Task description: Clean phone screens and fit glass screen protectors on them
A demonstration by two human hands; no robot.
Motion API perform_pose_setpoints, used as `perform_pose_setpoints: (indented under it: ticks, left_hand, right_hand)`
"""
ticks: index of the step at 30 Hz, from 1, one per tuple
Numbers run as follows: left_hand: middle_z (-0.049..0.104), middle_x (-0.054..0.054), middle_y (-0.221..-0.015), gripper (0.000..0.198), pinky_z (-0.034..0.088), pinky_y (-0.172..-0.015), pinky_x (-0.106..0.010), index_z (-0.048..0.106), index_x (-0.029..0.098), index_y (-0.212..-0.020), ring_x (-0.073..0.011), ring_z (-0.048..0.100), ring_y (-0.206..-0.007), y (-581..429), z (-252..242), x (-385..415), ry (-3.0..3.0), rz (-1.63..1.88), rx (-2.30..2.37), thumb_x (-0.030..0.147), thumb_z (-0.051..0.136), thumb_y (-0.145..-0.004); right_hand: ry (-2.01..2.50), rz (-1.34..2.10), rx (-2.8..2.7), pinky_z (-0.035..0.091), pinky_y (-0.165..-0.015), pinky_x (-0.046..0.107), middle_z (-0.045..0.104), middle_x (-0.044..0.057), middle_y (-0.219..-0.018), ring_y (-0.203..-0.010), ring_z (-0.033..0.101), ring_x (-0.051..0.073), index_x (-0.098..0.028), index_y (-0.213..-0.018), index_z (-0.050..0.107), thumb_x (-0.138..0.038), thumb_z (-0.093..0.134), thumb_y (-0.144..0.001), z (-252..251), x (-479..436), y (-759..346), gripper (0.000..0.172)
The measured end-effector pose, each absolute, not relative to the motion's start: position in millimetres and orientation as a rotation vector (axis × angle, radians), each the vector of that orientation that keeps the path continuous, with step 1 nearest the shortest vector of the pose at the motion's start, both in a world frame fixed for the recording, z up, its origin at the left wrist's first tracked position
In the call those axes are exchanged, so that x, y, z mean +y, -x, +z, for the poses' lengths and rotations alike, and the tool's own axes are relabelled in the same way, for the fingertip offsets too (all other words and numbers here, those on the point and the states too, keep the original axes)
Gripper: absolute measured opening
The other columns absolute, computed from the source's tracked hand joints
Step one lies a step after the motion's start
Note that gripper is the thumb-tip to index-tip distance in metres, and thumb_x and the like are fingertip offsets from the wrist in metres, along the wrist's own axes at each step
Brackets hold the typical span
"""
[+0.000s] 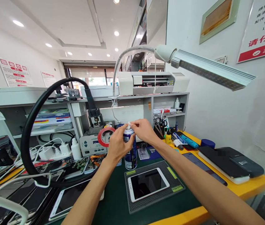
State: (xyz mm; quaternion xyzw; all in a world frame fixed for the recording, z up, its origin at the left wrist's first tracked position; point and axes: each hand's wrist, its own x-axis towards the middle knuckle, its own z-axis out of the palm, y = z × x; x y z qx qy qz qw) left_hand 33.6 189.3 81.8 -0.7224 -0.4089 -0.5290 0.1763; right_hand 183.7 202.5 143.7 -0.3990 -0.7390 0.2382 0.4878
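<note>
A blue spray can (130, 156) with a white nozzle stands upright on the green mat, behind the grey pad. My left hand (119, 142) is wrapped round the upper part of the can, with its index finger up near the nozzle. At the can's top, my right hand (143, 128) pinches the white nozzle between thumb and fingers. In front of the can, a white tablet (148, 184) with a dark screen lies face up on the grey perforated pad (132, 204).
A thick black hose (26, 137) arches at the left above stacked phones and white chargers. Red tape (100, 136) hangs by a grey machine (90, 147). Dark devices (223, 162) lie at the right on the yellow table edge (261, 184). A lamp (212, 68) reaches overhead.
</note>
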Motion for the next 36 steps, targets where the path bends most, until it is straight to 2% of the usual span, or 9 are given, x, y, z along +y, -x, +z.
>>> perform_pose_setpoints:
  ticks: [6, 9, 12, 14, 17, 22, 28, 31, 36]
  left_hand:
    - [0.068, -0.012, -0.127, 0.058, 0.057, -0.085, -0.039, 0.046, 0.021, -0.141, -0.0298, 0.067, -0.111, -33.2, 86.0, 183.7, 2.059, -1.451, -1.293, 0.044, 0.063, -0.09]
    - [0.064, -0.013, -0.134, 0.069, 0.055, -0.09, -0.042, 0.039, 0.02, -0.146, -0.031, 0.063, -0.118, -28.7, 89.0, 174.9, 2.099, -1.435, -1.314, 0.046, 0.067, -0.088]
    - [0.063, -0.015, -0.129, 0.056, 0.052, -0.094, -0.041, 0.044, 0.016, -0.14, -0.0279, 0.061, -0.117, -18.5, 81.0, 156.8, 2.056, -1.532, -1.242, 0.036, 0.062, -0.092]
    - [0.067, -0.013, -0.114, 0.038, 0.053, -0.088, -0.038, 0.051, 0.015, -0.131, -0.0241, 0.064, -0.104, -10.0, 67.0, 141.0, 2.062, -1.555, -1.237, 0.028, 0.054, -0.095]
    - [0.069, -0.007, -0.094, 0.021, 0.053, -0.077, -0.034, 0.062, 0.019, -0.112, -0.0203, 0.066, -0.087, 0.1, 40.7, 119.2, 2.284, -1.401, -1.293, 0.023, 0.048, -0.097]
    - [0.072, -0.006, -0.091, 0.022, 0.053, -0.067, -0.03, 0.066, 0.02, -0.105, -0.0202, 0.069, -0.084, 5.7, 17.2, 107.3, 2.476, -1.255, -1.396, 0.021, 0.047, -0.095]
    - [0.075, -0.005, -0.094, 0.022, 0.053, -0.071, -0.031, 0.067, 0.02, -0.103, -0.0201, 0.07, -0.086, 11.8, 19.3, 112.5, 2.441, -1.29, -1.56, 0.019, 0.046, -0.094]
    - [0.075, -0.004, -0.097, 0.023, 0.054, -0.075, -0.031, 0.066, 0.021, -0.103, -0.0201, 0.07, -0.089, 12.5, 17.6, 114.0, 2.446, -1.295, -1.591, 0.02, 0.046, -0.094]
    - [0.074, -0.005, -0.096, 0.025, 0.054, -0.08, -0.035, 0.066, 0.021, -0.102, -0.0222, 0.069, -0.092, 12.9, 15.4, 114.9, 2.497, -1.219, -1.634, 0.019, 0.043, -0.093]
  right_hand:
    - [0.924, 0.968, -1.617, 0.056, -0.068, 0.027, 0.074, 0.013, -0.101, -0.081, 0.065, 0.018, -0.01, -0.092, 0.078, -0.023, 0.059, -0.089, 141.1, 202.4, -200.4, 0.023]
    - [0.901, 1.115, -1.608, 0.057, -0.068, 0.027, 0.073, 0.013, -0.097, -0.075, 0.064, 0.015, -0.01, -0.09, 0.077, -0.023, 0.063, -0.087, 135.7, 191.4, -217.7, 0.019]
    - [0.952, 1.184, -1.655, 0.055, -0.065, 0.028, 0.072, 0.01, -0.089, -0.07, 0.061, 0.015, -0.011, -0.091, 0.078, -0.024, 0.065, -0.087, 117.5, 170.2, -235.5, 0.019]
    - [1.057, 1.034, -1.837, 0.052, -0.065, 0.029, 0.07, 0.007, -0.084, -0.068, 0.06, 0.015, -0.014, -0.094, 0.079, -0.029, 0.062, -0.091, 96.1, 151.1, -242.2, 0.022]
    - [1.15, 0.539, -2.169, 0.049, -0.07, 0.032, 0.069, 0.007, -0.089, -0.079, 0.062, 0.02, -0.017, -0.1, 0.078, -0.025, 0.055, -0.095, 54.6, 122.7, -237.9, 0.024]
    - [1.099, 0.123, -2.354, 0.05, -0.078, 0.034, 0.065, 0.011, -0.094, -0.09, 0.062, 0.023, -0.013, -0.109, 0.073, -0.011, 0.044, -0.099, 1.8, 103.6, -208.1, 0.03]
    - [0.95, -0.106, -2.717, 0.049, -0.082, 0.041, 0.061, 0.012, -0.092, -0.092, 0.055, 0.027, -0.013, -0.104, 0.071, -0.013, 0.044, -0.098, 10.4, 90.3, -201.4, 0.028]
    - [0.892, -0.165, -2.801, 0.047, -0.087, 0.046, 0.06, 0.013, -0.097, -0.097, 0.053, 0.029, -0.012, -0.113, 0.068, -0.02, 0.04, -0.101, 19.6, 84.4, -200.5, 0.031]
    - [0.886, -0.14, -2.824, 0.048, -0.083, 0.046, 0.06, 0.014, -0.105, -0.095, 0.052, 0.028, -0.012, -0.123, 0.064, -0.021, 0.036, -0.102, 22.7, 95.7, -194.3, 0.036]
